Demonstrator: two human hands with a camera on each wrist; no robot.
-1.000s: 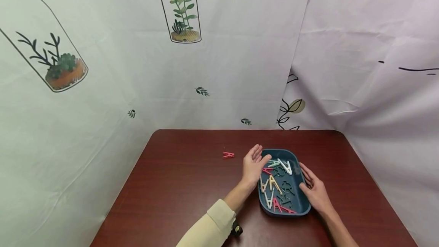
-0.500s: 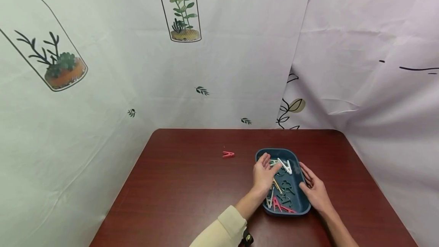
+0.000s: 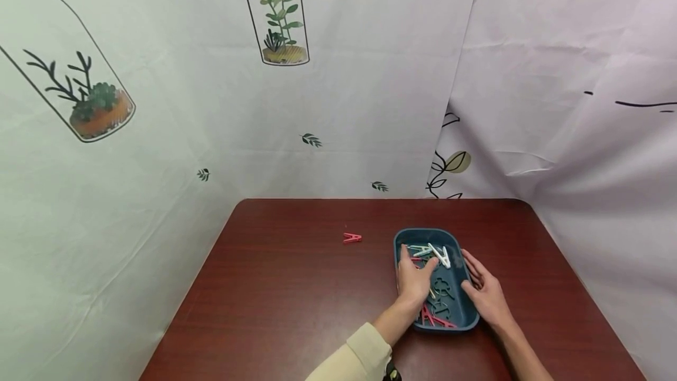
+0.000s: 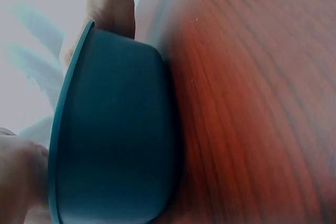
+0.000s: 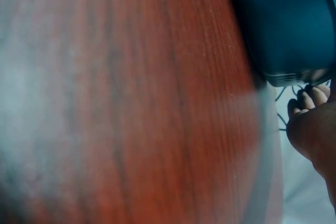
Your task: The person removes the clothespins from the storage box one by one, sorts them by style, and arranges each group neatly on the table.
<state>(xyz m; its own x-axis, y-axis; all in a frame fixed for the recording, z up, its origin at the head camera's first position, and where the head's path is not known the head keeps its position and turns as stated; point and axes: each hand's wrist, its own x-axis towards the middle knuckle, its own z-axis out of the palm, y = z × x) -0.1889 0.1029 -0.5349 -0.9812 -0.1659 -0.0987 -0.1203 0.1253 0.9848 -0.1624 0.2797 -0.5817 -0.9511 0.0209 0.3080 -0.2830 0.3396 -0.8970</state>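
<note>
A dark teal plastic tray (image 3: 461, 307) stands on the table, with several clothespins inside. A white clothespin (image 3: 443, 258) and a mint green one (image 3: 420, 250) lie toward its far end; pink clothespins (image 3: 426, 314) are at the near end. Dark green ring-shaped pieces (image 3: 442, 288) rest on its floor. My left hand (image 3: 415, 282) reaches over the tray's left side, thumb spread from the fingers, hiding some clothespins. On the right side, my right hand (image 3: 488, 298) holds the tray, thumb over the rim and fingers along the outer wall.
A single pink clothespin (image 3: 352, 238) lies on the reddish-brown table (image 3: 285, 293), left of the tray. Behind the table hangs a pale cloth (image 3: 344, 104) printed with plants. The left wrist view shows the tray's outer wall (image 4: 115, 129) close up.
My left hand has moved right and toward me, from the tray's left rim to over the clothespins inside. The right hand and the tray stay in place.
</note>
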